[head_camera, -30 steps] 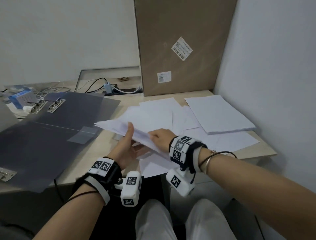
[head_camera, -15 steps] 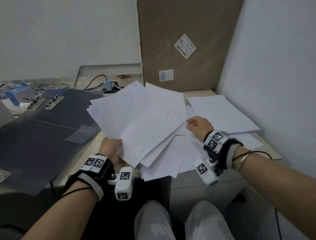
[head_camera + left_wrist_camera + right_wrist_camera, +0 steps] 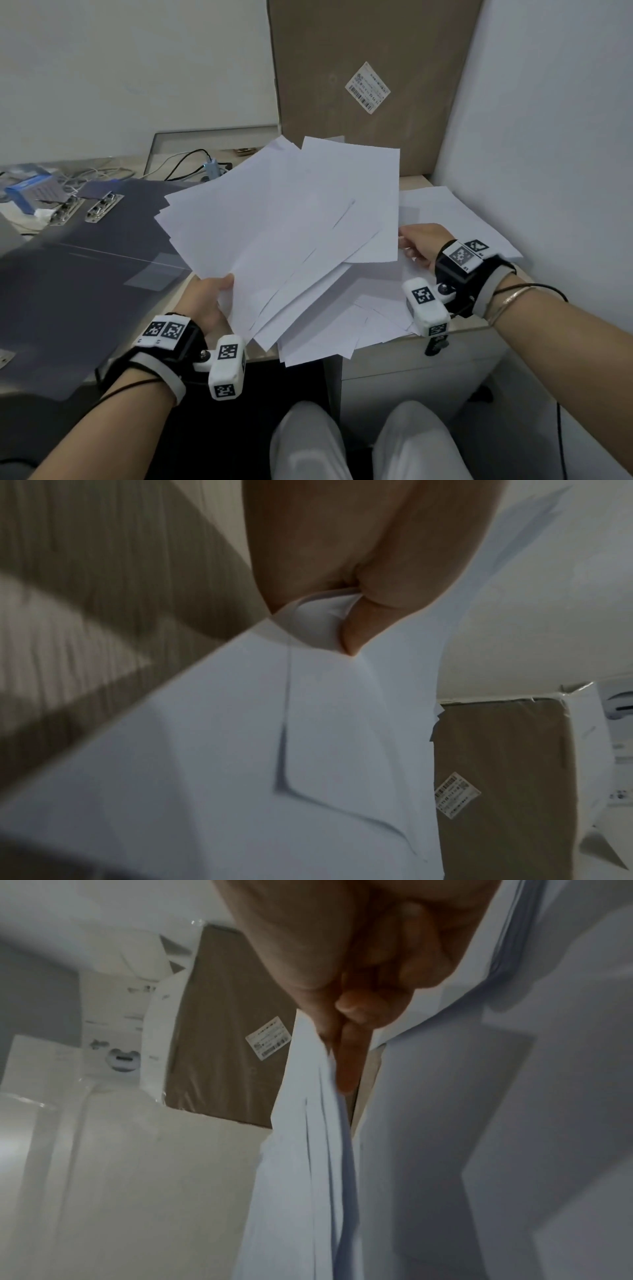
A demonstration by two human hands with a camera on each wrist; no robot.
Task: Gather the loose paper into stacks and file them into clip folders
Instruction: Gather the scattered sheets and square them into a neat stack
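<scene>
A fanned bundle of white paper sheets (image 3: 287,222) is raised and tilted above the desk. My left hand (image 3: 212,298) grips its lower left edge; in the left wrist view the thumb pinches the bundle (image 3: 308,723). My right hand (image 3: 416,241) holds the bundle's right edge, fingers against the sheets (image 3: 308,1123) in the right wrist view. More loose sheets (image 3: 359,318) lie on the desk below. A neat paper stack (image 3: 455,219) lies at the right. Open dark clip folders (image 3: 85,246) with metal clips (image 3: 102,207) lie at the left.
A tall brown cardboard box (image 3: 359,68) leans against the back wall. Cables and a small hub (image 3: 209,168) sit behind the folders. A blue box (image 3: 29,190) is at far left. A white wall closes in on the right. The desk edge (image 3: 462,330) runs near my wrists.
The bundle went from lying low over the desk to being lifted and tilted up. My right hand slid from the bundle's middle to its right edge.
</scene>
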